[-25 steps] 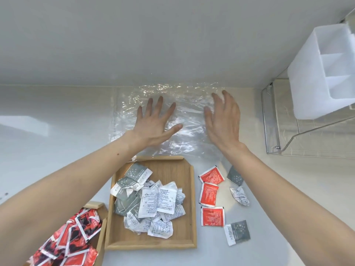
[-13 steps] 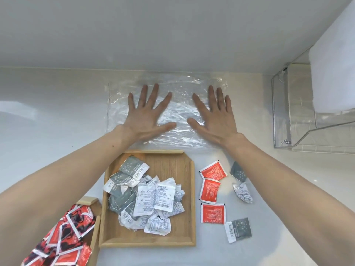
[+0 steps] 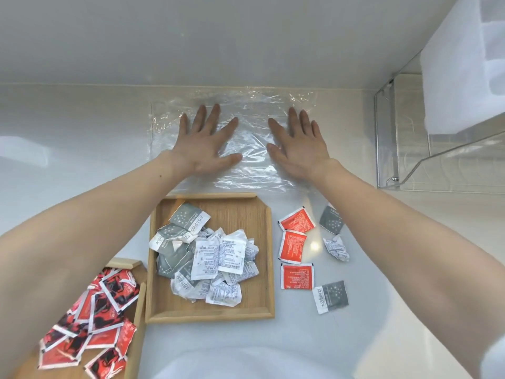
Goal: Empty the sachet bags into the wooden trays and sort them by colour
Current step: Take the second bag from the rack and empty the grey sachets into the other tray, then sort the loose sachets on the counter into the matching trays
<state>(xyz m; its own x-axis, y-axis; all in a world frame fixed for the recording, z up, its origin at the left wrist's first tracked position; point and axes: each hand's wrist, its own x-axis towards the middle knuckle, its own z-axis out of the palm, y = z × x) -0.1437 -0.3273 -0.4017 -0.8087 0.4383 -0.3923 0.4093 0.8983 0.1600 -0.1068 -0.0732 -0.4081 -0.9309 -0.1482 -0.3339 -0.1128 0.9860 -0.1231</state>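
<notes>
Both palms have slid apart: my left hand (image 3: 203,144) and right hand (image 3: 297,147) press fingers splayed on the clear bag (image 3: 251,138), seemingly empty, upper centre, above the wooden tray (image 3: 269,269).

Inverted "20260114010" on a white sachet (image 3: 218,257) in the wooden tray (image 3: 269,269).

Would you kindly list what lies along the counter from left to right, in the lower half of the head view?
Tray of red sachets → tray of grey sachets → loose red sachets → loose grey sachets.
</notes>
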